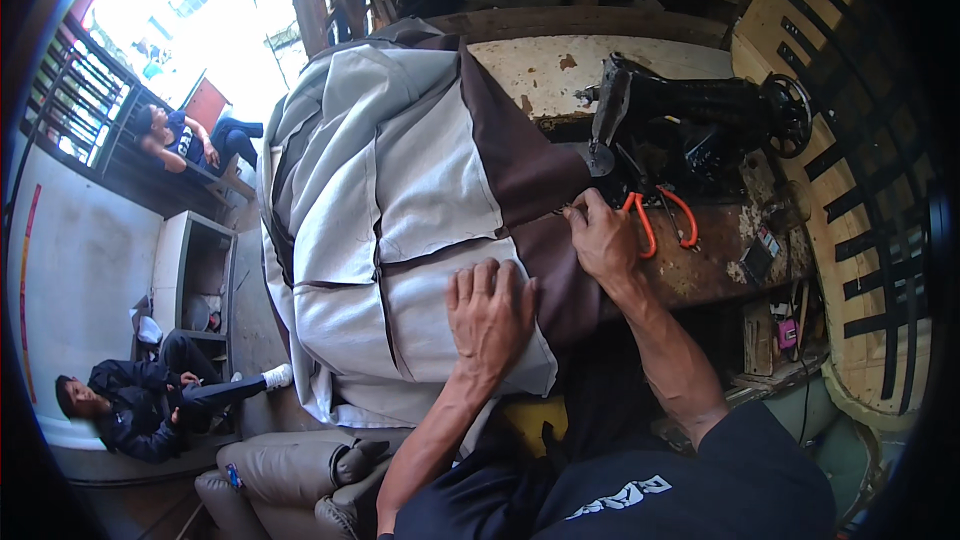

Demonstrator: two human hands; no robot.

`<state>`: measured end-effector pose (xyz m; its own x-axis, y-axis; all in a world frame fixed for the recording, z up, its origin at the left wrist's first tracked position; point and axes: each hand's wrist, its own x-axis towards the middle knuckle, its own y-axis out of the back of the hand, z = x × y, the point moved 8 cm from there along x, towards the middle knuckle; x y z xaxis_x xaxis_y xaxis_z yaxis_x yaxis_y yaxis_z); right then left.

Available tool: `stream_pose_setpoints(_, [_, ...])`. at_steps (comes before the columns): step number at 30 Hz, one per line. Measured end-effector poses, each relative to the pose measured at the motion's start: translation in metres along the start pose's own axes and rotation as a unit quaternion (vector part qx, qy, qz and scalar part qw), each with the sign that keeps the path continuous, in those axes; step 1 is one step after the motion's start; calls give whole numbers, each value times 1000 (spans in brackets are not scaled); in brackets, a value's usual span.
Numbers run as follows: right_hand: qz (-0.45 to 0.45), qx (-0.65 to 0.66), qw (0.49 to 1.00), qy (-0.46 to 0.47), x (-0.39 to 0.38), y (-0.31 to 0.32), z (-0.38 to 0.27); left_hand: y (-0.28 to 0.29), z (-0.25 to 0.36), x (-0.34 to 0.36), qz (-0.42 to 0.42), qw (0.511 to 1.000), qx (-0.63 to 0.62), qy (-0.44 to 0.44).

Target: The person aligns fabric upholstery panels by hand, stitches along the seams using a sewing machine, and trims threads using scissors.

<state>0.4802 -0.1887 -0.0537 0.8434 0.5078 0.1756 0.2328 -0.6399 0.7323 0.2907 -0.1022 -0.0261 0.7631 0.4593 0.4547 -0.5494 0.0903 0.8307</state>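
A large piece of sewn cloth (420, 190), pale grey with dark brown panels (530, 160), covers the table in front of me and hangs over its left side. My left hand (490, 315) rests palm down on the grey part, fingers slightly bent and apart, holding nothing. With thumb and forefinger together, my right hand (603, 240) pinches at the seam in the brown panel. What sits between those fingertips is too small to make out. Just right of that hand lies a hand tool with two orange handles (684, 218), beside a black sewing machine (690, 105).
Right of the machine stands a wooden frame with black straps (860, 170). A small box (760, 255) lies on the worn tabletop. One person (190, 145) sits at the far left, another (150, 400) at the near left. Brown padded cushions (285, 475) lie near my left forearm.
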Motion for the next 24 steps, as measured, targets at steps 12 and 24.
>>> stream_pose_setpoints(12, [13,-35,999,18,-2,-3,-3,-2,3,8,26,999,29,11])
stream_pose_setpoints(24, [28,-40,998,45,-1,-2,-8,12,-25,12,28,993,-103,51])
